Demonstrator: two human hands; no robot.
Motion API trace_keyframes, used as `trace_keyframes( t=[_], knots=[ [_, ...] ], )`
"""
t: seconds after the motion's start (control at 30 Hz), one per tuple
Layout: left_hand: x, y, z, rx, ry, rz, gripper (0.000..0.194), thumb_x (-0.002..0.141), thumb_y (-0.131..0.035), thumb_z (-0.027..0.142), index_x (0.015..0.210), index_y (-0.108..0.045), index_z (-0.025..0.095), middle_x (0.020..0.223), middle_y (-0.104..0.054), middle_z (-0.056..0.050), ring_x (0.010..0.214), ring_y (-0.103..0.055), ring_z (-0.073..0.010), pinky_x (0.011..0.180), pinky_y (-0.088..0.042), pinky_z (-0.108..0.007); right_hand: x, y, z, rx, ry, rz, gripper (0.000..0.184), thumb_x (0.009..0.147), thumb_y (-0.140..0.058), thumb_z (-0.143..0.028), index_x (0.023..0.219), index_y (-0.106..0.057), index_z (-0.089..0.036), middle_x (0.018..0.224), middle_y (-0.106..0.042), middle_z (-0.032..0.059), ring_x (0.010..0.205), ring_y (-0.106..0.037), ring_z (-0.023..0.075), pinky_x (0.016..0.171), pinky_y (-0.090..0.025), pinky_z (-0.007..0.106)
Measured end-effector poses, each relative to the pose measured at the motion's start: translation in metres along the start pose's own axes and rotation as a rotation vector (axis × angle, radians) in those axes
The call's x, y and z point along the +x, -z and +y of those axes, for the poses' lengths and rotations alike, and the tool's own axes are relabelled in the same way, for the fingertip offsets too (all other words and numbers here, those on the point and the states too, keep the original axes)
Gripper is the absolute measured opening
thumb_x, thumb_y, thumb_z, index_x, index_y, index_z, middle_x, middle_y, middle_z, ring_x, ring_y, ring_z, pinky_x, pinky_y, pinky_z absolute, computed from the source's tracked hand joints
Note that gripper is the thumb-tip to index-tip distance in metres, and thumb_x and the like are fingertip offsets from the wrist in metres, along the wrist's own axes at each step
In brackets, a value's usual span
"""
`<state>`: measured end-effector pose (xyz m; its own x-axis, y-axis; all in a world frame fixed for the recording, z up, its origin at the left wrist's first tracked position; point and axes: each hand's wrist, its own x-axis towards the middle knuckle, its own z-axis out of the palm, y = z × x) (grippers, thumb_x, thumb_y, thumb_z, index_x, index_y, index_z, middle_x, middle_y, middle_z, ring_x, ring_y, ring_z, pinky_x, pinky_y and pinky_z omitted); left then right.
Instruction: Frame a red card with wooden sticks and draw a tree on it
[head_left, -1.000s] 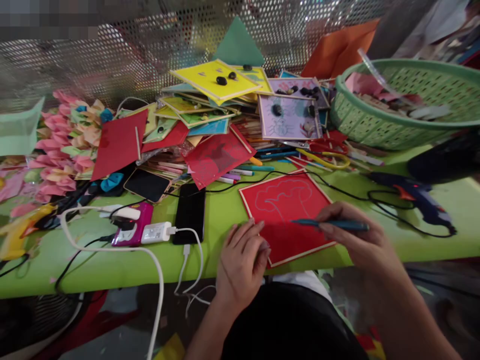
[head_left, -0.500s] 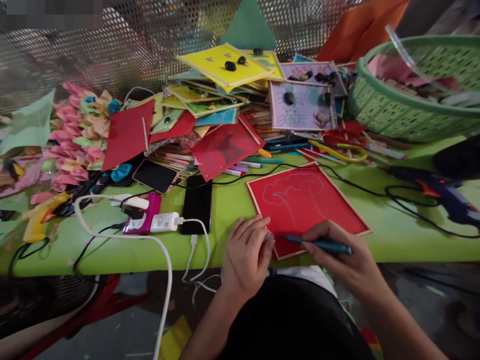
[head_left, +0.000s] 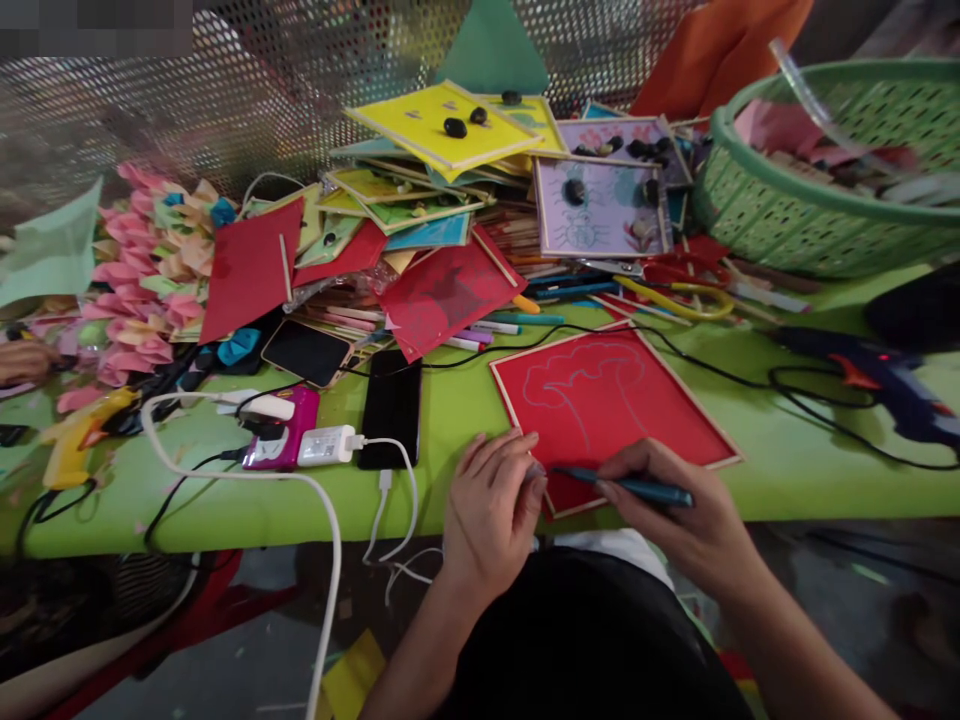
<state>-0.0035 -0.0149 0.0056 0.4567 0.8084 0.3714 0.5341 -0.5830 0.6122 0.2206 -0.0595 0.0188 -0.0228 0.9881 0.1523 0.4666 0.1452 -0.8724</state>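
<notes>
A red card (head_left: 600,400) framed with thin wooden sticks lies on the green table, with a pale tree outline drawn on it. My right hand (head_left: 682,510) is closed round a teal marker pen (head_left: 649,490), its tip at the lower left part of the card. My left hand (head_left: 495,500) rests at the card's left edge, fingers curled. A small greyish thing shows between its thumb and forefinger; I cannot make out what it is.
A phone (head_left: 390,410), a purple power adapter (head_left: 283,430) and white cables lie to the left. Behind are piled framed cards (head_left: 442,130) and a green basket (head_left: 810,220). A glue gun (head_left: 892,385) is at right. Another person's hand (head_left: 26,360) shows at far left.
The marker tip has shifted slightly left with my right hand. My left hand stays about where it was. Another person's hand has come in at the left edge.
</notes>
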Motion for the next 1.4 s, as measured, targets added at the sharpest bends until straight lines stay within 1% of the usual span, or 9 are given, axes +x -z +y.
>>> trace_keyframes(
  t=[0.13, 0.3, 0.5, 0.63, 0.77, 0.93, 1.07, 1.27, 1.4],
  knots=[
    [0.0, 0.0, -0.001, 0.012, -0.01, -0.002, 0.016, 0.108, -0.049, 0.023, 0.116, -0.063, 0.022, 0.132, -0.076, -0.007, 0.128, -0.07, -0.0263, 0.112, -0.05, -0.051, -0.001, 0.002, 0.001, -0.005, -0.025, 0.043, 0.006, 0.098, -0.067, -0.024, 0.092, -0.067, -0.025, 0.071, -0.063, -0.0039, 0.058, -0.054, 0.0107, 0.054, -0.042, 0.023],
    [0.0, 0.0, -0.001, 0.018, -0.016, -0.002, 0.015, 0.108, -0.049, 0.023, 0.113, -0.063, 0.022, 0.131, -0.077, -0.009, 0.127, -0.071, -0.0265, 0.112, -0.05, -0.05, 0.0, 0.007, 0.002, -0.023, -0.035, 0.115, 0.007, 0.096, -0.069, -0.028, 0.089, -0.067, -0.024, 0.07, -0.063, -0.0026, 0.057, -0.054, 0.0119, 0.052, -0.042, 0.025],
    [0.001, 0.0, -0.002, 0.028, -0.02, 0.006, 0.014, 0.106, -0.051, 0.021, 0.112, -0.063, 0.021, 0.131, -0.077, -0.008, 0.126, -0.071, -0.026, 0.112, -0.05, -0.049, -0.002, 0.017, 0.005, -0.073, -0.098, 0.139, 0.014, 0.096, -0.07, -0.035, 0.087, -0.068, -0.025, 0.068, -0.063, -0.0019, 0.055, -0.052, 0.0129, 0.051, -0.043, 0.027],
    [0.002, 0.001, -0.001, 0.04, -0.025, 0.019, 0.015, 0.105, -0.051, 0.02, 0.113, -0.064, 0.021, 0.129, -0.078, -0.008, 0.124, -0.072, -0.0259, 0.11, -0.052, -0.048, -0.004, 0.023, 0.008, -0.076, -0.118, 0.178, 0.014, 0.096, -0.069, -0.035, 0.086, -0.068, -0.025, 0.071, -0.065, -0.0006, 0.059, -0.056, 0.0146, 0.055, -0.045, 0.028],
    [0.003, 0.001, -0.001, 0.049, -0.026, 0.027, 0.016, 0.105, -0.052, 0.019, 0.113, -0.065, 0.021, 0.128, -0.079, -0.009, 0.124, -0.073, -0.0261, 0.11, -0.052, -0.048, -0.006, 0.028, 0.011, -0.083, -0.118, 0.212, 0.014, 0.093, -0.072, -0.036, 0.085, -0.069, -0.025, 0.069, -0.063, -0.0012, 0.057, -0.054, 0.0143, 0.053, -0.043, 0.029],
    [0.004, 0.001, -0.001, 0.061, -0.034, 0.02, 0.015, 0.106, -0.051, 0.019, 0.113, -0.064, 0.021, 0.127, -0.079, -0.009, 0.123, -0.073, -0.026, 0.11, -0.053, -0.049, -0.008, 0.033, 0.014, -0.099, -0.143, 0.275, 0.013, 0.092, -0.074, -0.037, 0.086, -0.07, -0.026, 0.07, -0.065, -0.002, 0.058, -0.056, 0.0146, 0.058, -0.045, 0.029],
    [0.004, 0.002, -0.001, 0.073, -0.032, 0.011, 0.016, 0.106, -0.049, 0.019, 0.11, -0.064, 0.022, 0.127, -0.079, -0.01, 0.122, -0.073, -0.0257, 0.109, -0.053, -0.048, -0.01, 0.038, 0.017, -0.11, -0.171, 0.283, 0.015, 0.094, -0.071, -0.04, 0.087, -0.069, -0.027, 0.07, -0.065, -0.0015, 0.06, -0.056, 0.0162, 0.057, -0.043, 0.03],
    [0.004, 0.002, -0.001, 0.088, -0.039, 0.022, 0.016, 0.106, -0.05, 0.019, 0.113, -0.064, 0.022, 0.126, -0.079, -0.01, 0.122, -0.074, -0.0255, 0.108, -0.054, -0.047, -0.013, 0.045, 0.023, -0.14, -0.17, 0.361, 0.016, 0.093, -0.073, -0.041, 0.085, -0.069, -0.028, 0.07, -0.062, -0.0017, 0.061, -0.054, 0.0166, 0.056, -0.04, 0.031],
    [0.005, 0.002, -0.001, 0.084, -0.039, 0.027, 0.015, 0.105, -0.05, 0.018, 0.111, -0.064, 0.023, 0.126, -0.079, -0.009, 0.122, -0.074, -0.0248, 0.109, -0.053, -0.046, -0.015, 0.051, 0.027, -0.19, -0.19, 0.388, 0.015, 0.092, -0.074, -0.04, 0.086, -0.07, -0.027, 0.071, -0.064, -0.0009, 0.061, -0.055, 0.0166, 0.055, -0.04, 0.031]
  ],
)
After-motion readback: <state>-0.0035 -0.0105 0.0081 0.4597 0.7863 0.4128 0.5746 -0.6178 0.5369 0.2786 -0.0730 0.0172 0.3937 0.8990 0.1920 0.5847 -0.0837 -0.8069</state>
